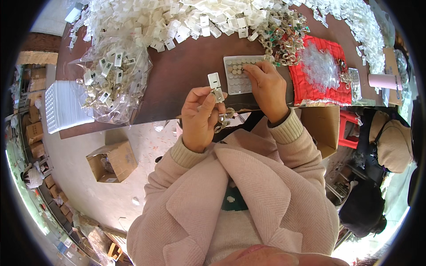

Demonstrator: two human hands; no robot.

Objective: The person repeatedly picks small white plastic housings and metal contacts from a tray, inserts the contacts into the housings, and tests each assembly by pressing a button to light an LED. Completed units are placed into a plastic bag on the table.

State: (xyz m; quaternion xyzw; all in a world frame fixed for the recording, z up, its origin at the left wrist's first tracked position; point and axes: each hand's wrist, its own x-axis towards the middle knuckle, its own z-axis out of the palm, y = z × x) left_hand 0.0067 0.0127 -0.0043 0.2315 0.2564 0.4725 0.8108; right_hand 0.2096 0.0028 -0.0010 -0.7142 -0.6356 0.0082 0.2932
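Note:
My left hand [200,116] is closed round a small white plastic battery case [214,84], which hangs open in two hinged halves above the thumb. Below it, a coil of thin wire [225,119] loops down past the fingers of the same hand. My right hand [267,88] reaches over a pale blister tray [239,87] at the table's near edge. Its thumb and forefinger are pressed together at the upper right of the tray, among round button cells [236,69]. Whatever lies between those fingertips is hidden. The tray's lower pockets look clear.
White plastic cases [177,22] are heaped along the table's far side. Coiled wire bundles [284,37] lie beside a red cloth [326,91] bearing clear plastic bits. At left are a filled plastic bag [113,84] and stacked white trays [66,106]. A cardboard box [116,162] stands on the floor.

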